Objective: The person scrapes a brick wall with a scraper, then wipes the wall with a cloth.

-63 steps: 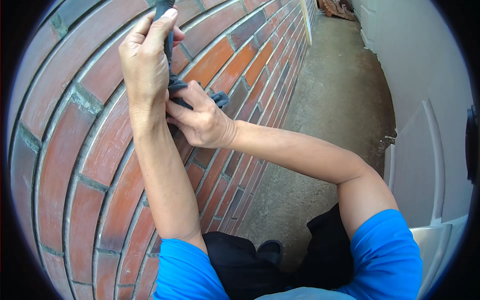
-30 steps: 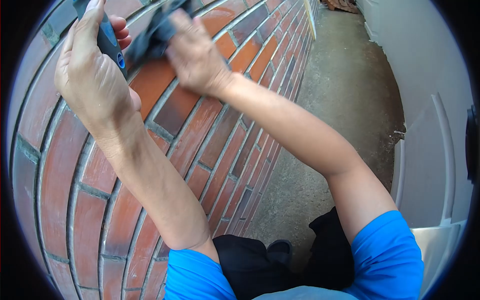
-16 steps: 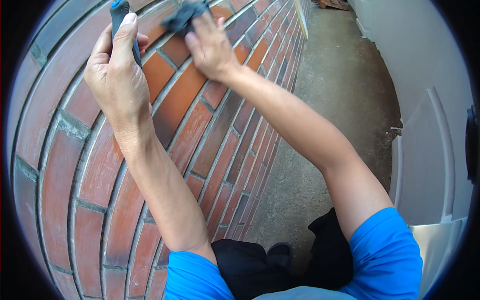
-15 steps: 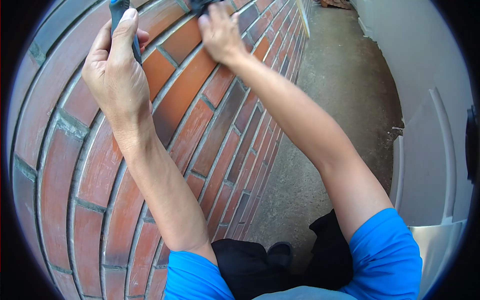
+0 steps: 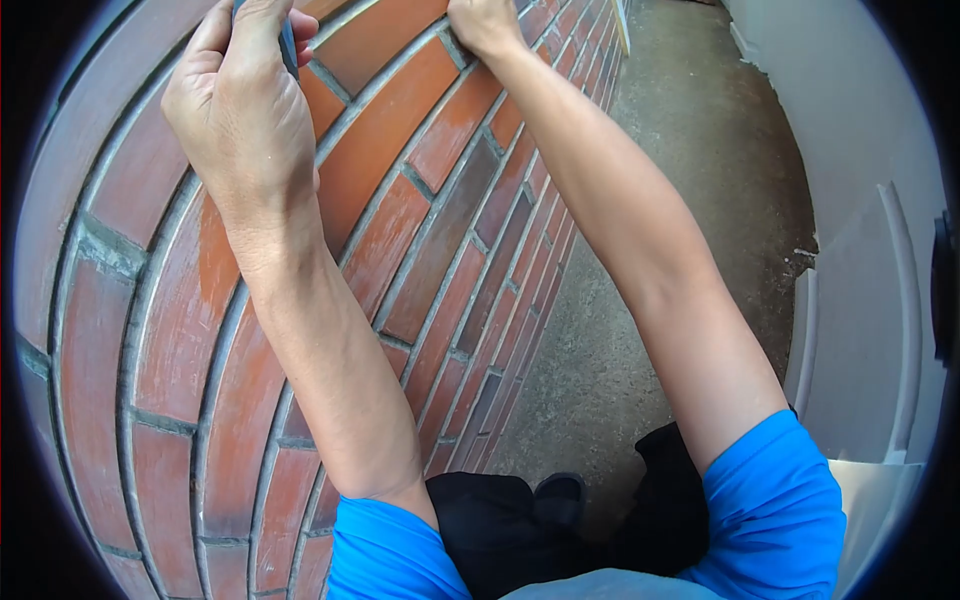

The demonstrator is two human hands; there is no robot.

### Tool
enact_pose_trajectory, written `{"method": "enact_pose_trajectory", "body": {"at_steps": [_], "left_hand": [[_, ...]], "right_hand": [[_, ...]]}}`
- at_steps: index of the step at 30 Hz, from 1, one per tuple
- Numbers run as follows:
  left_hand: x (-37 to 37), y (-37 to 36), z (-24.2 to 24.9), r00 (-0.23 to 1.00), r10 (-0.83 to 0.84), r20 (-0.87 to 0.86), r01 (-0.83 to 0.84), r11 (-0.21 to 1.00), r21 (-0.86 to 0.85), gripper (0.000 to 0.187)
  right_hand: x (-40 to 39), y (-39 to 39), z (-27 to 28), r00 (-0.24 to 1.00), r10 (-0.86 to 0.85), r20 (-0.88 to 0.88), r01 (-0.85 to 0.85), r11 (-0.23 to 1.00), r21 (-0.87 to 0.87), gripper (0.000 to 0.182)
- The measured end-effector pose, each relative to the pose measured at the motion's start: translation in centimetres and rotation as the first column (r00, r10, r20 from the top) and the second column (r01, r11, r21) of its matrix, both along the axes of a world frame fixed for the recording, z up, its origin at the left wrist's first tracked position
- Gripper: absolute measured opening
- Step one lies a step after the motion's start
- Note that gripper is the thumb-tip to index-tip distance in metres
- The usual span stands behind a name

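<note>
My left hand (image 5: 245,115) is closed around a dark blue-grey handle (image 5: 289,48) at the upper left, held in front of the brick wall. Its upper end is cut off by the frame, so the kind of tool does not show. My right hand (image 5: 487,24) is at the top edge, close to the wall. Its fingers run out of view, and anything they hold is hidden. Reddish-brown and orange bricks with recessed grey joints make up the wall (image 5: 390,115).
Along the wall runs a narrow concrete path (image 5: 690,150). A pale wall (image 5: 830,90) borders it on the right, with grey-white panels (image 5: 860,330) leaning there. Below me, a dark shoe (image 5: 559,497) stands on the concrete.
Both hands sit higher in view. My right hand has also shifted right, and the black thing at its fingers has left the frame. The left hand keeps its hold on the handle.
</note>
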State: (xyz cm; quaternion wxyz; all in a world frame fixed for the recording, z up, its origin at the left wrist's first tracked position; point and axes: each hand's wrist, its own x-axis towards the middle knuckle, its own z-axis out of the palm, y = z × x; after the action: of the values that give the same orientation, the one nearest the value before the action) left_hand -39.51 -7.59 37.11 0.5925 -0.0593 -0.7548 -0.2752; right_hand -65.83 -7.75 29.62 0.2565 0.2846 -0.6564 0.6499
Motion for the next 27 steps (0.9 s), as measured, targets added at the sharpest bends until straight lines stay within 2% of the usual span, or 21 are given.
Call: {"method": "enact_pose_trajectory", "body": {"at_steps": [1, 4, 6, 8, 11, 12, 14, 16, 18, 19, 22, 23, 25, 26, 27], "left_hand": [[0.1, 0.0, 0.0, 1.000, 0.001, 0.013, -0.001, 1.000, 0.008, 0.034], [0.1, -0.1, -0.1, 0.999, 0.036, 0.013, -0.035, 0.999, -0.023, 0.034], [-0.2, 0.3, -0.5, 1.000, 0.023, -0.001, -0.023, 1.000, 0.009, 0.033], [-0.4, 0.4, -0.6, 1.000, 0.024, -0.012, -0.024, 1.000, 0.019, 0.033], [-0.8, 0.8, -0.8, 0.998, 0.000, -0.067, 0.002, 1.000, 0.024, 0.032], [-1.0, 0.9, -1.0, 0.997, -0.002, -0.077, 0.003, 1.000, 0.019, 0.032], [-1.5, 1.0, -1.5, 0.996, -0.001, -0.086, 0.000, 1.000, -0.004, 0.032], [-2.1, 1.2, -2.2, 0.997, 0.002, -0.083, -0.004, 1.000, -0.027, 0.031], [-3.2, 1.5, -2.8, 0.995, 0.031, -0.092, -0.035, 0.999, -0.038, 0.032], [-3.4, 1.5, -3.2, 0.996, 0.060, -0.068, -0.064, 0.996, -0.055, 0.032], [-4.5, 1.3, -4.3, 0.993, 0.105, -0.047, -0.110, 0.986, -0.126, 0.031], [-4.8, 1.2, -4.5, 0.992, 0.111, -0.055, -0.118, 0.981, -0.155, 0.031], [-5.4, 1.1, -5.0, 0.993, 0.104, -0.063, -0.113, 0.978, -0.174, 0.030], [-5.7, 1.2, -5.1, 0.994, 0.086, -0.068, -0.097, 0.982, -0.163, 0.030], [-6.0, 1.4, -5.2, 0.995, 0.067, -0.076, -0.077, 0.986, -0.148, 0.029]], "right_hand": [[-0.9, 0.1, -0.2, 0.997, 0.070, -0.021, -0.072, 0.988, -0.134, 0.052], [0.6, -0.7, -1.6, 1.000, -0.013, 0.008, 0.014, 0.981, -0.191, 0.034], [5.7, 0.8, -5.1, 0.976, 0.126, -0.176, -0.161, 0.967, -0.200, 0.033], [8.3, 0.4, -8.3, 0.865, 0.089, -0.493, -0.247, 0.932, -0.266, 0.034], [6.5, 1.6, -9.7, 0.824, 0.067, -0.563, -0.137, 0.987, -0.083, 0.034], [4.8, 1.5, -9.8, 0.836, 0.022, -0.548, -0.078, 0.994, -0.079, 0.035], [2.2, 0.7, -9.4, 0.989, -0.036, -0.144, 0.026, 0.997, -0.068, 0.040], [-0.7, 1.1, -8.6, 0.991, -0.015, 0.130, 0.033, 0.990, -0.135, 0.043], [-3.2, 1.5, -8.8, 0.955, -0.030, 0.296, 0.038, 0.999, -0.021, 0.048], [-4.6, 1.4, -9.2, 0.948, 0.037, 0.316, -0.039, 0.999, -0.003, 0.053], [-6.4, 0.8, -9.4, 0.947, 0.063, 0.315, -0.058, 0.998, -0.026, 0.054], [-7.2, 0.8, -8.8, 0.940, 0.059, 0.337, -0.071, 0.997, 0.022, 0.050], [-2.8, 1.5, -6.8, 0.988, 0.046, 0.150, -0.020, 0.985, -0.170, 0.038], [-5.1, -2.0, -7.1, 0.920, -0.210, -0.332, 0.132, 0.961, -0.241, 0.031], [-2.2, -1.7, -5.7, 0.861, -0.328, -0.389, 0.082, 0.844, -0.530, 0.028]]}}
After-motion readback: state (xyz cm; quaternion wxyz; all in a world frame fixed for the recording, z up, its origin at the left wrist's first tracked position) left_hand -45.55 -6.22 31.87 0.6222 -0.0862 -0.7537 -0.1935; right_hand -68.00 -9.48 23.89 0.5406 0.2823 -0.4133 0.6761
